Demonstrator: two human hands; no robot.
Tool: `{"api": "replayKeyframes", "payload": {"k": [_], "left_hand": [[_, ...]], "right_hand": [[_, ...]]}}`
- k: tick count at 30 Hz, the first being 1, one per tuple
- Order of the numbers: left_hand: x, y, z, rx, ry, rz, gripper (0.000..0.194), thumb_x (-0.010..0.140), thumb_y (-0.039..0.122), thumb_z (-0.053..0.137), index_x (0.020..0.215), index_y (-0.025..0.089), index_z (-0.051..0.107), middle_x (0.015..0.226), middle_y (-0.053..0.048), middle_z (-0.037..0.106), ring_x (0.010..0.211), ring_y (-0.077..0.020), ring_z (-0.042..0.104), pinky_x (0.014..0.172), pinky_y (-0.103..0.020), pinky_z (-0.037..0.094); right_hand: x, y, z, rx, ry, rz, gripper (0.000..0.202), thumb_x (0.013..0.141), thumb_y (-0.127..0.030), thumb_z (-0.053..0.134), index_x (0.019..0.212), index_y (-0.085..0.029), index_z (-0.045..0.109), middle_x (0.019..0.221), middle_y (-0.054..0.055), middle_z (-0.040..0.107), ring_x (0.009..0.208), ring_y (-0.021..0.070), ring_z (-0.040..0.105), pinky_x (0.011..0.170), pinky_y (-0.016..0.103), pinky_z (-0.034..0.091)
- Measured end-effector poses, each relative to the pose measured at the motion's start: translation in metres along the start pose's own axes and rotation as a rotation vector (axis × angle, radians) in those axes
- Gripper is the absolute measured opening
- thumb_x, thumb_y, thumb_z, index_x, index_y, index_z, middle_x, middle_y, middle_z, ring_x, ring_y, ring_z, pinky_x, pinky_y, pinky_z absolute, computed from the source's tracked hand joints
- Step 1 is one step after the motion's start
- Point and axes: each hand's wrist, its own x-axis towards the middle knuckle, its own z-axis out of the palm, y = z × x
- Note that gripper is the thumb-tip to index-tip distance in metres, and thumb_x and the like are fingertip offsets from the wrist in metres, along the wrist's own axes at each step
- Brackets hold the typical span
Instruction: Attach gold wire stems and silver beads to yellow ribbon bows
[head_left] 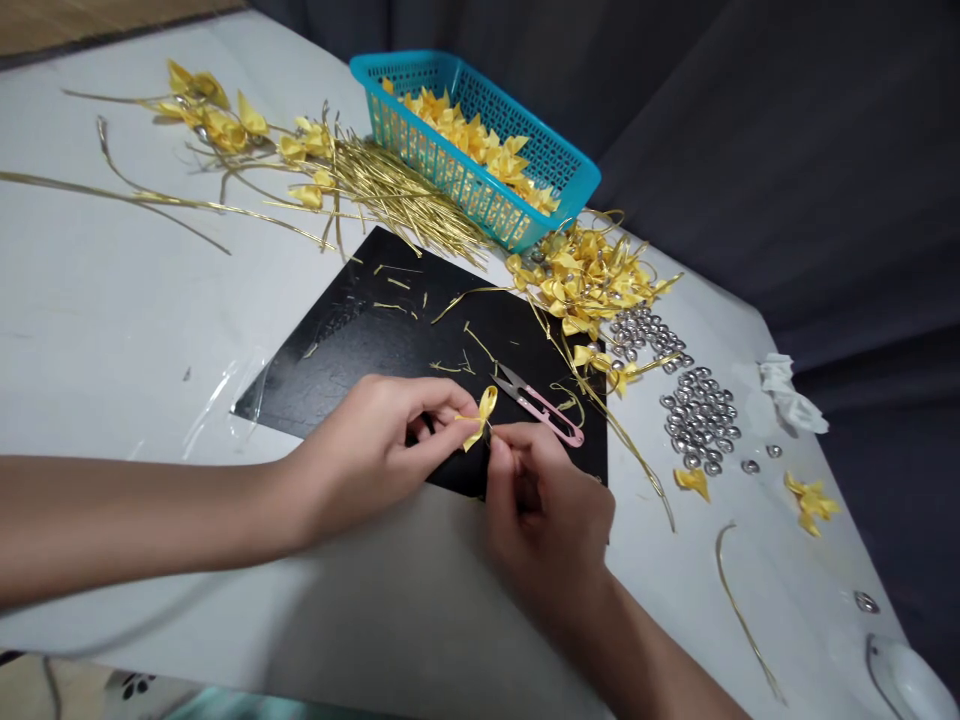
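Note:
My left hand is closed in a pinch on a small yellow ribbon bow, over the near part of a black board. Close beside the bow, my right hand has thumb and forefinger pressed together. A thin pale sliver shows between its fingertips and the ribbon, too small to name. Just beyond the right hand, pink-handled thread snips lie on the board with their blades pointing away to the left. Yellow and gold thread scraps are scattered over the board.
A turquoise basket of yellow ribbon pieces stands at the back. Gold cords lie beside it, with yellow bows heaped to its right. Silver beads and a crumpled white tissue lie at the right on the white table.

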Motion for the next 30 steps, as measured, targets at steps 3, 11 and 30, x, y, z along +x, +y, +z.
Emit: {"api": "replayKeyframes", "payload": {"k": [3, 11, 30], "left_hand": [[-0.003, 0.0, 0.001, 0.096, 0.032, 0.109, 0.017, 0.086, 0.026, 0.051, 0.081, 0.018, 0.065, 0.075, 0.001, 0.068, 0.063, -0.0099, 0.057, 0.054, -0.017, 0.039], [-0.002, 0.003, 0.002, -0.121, 0.038, 0.07, 0.01, 0.085, 0.026, 0.054, 0.09, 0.019, 0.06, 0.071, 0.004, 0.066, 0.061, -0.0076, 0.06, 0.055, -0.013, 0.044], [0.004, 0.0, -0.007, 0.056, -0.005, 0.261, 0.019, 0.084, 0.014, 0.052, 0.095, 0.02, 0.068, 0.076, 0.003, 0.069, 0.065, -0.0075, 0.06, 0.056, -0.014, 0.043]], "right_hand": [[0.001, 0.002, 0.0, -0.02, 0.048, -0.086, 0.011, 0.085, -0.015, 0.047, 0.086, -0.02, 0.057, 0.057, -0.006, 0.061, 0.038, 0.0059, 0.05, 0.042, 0.016, 0.035], [0.003, 0.009, -0.001, 0.008, 0.125, -0.203, 0.014, 0.084, -0.012, 0.049, 0.093, -0.019, 0.058, 0.07, -0.002, 0.067, 0.045, 0.0058, 0.055, 0.045, 0.015, 0.04], [0.004, 0.011, 0.001, 0.136, 0.096, -0.165, 0.015, 0.082, -0.013, 0.055, 0.096, -0.018, 0.056, 0.063, -0.005, 0.06, 0.043, 0.005, 0.05, 0.043, 0.015, 0.04]]}}
